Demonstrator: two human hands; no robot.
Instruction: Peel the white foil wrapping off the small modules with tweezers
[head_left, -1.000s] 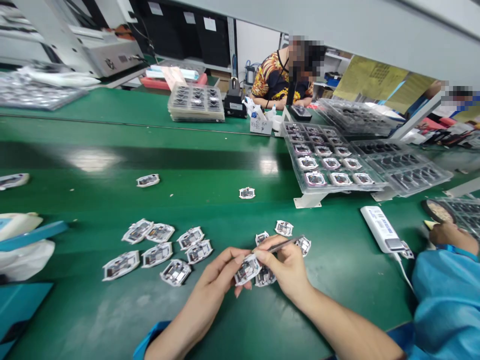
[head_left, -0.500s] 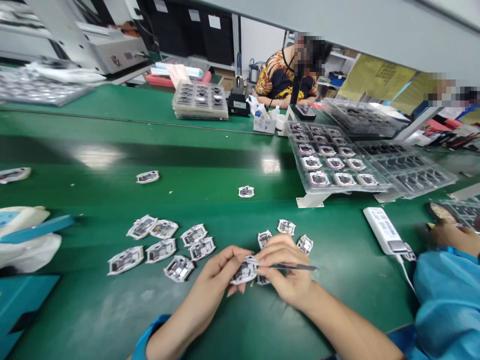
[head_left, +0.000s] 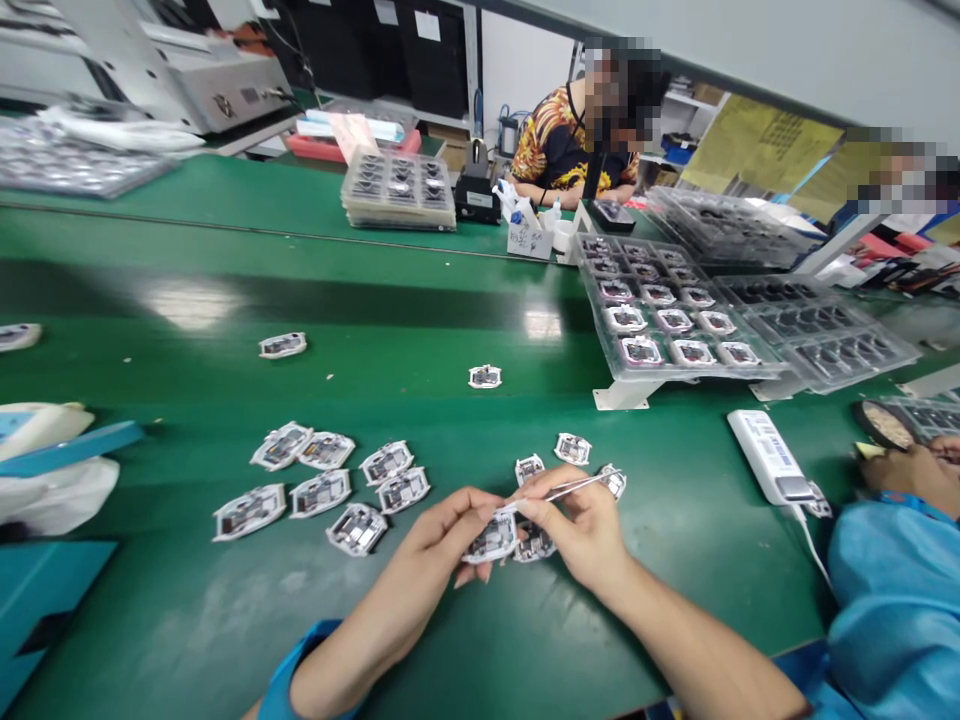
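Blister trays [head_left: 594, 300], grn bench [head_left: 150, 620], co-wkr [head_left: 559, 150]

The person's left hand [head_left: 397, 600] and right hand [head_left: 577, 530] cover much of the white-framed electronic module [head_left: 493, 538], and a second module [head_left: 534, 545] lies partly hidden beneath them. The tips of the tweezers [head_left: 570, 490] are too small to make out. The edge of the picture cuts off a parts tray [head_left: 926, 418] at the right.

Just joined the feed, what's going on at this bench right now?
A person's left hand pinches a small white-edged electronic module, while the right hand holds metal tweezers with their tips at its top edge. More modules lie loose on the green workbench. Another person's hand is off to the right.
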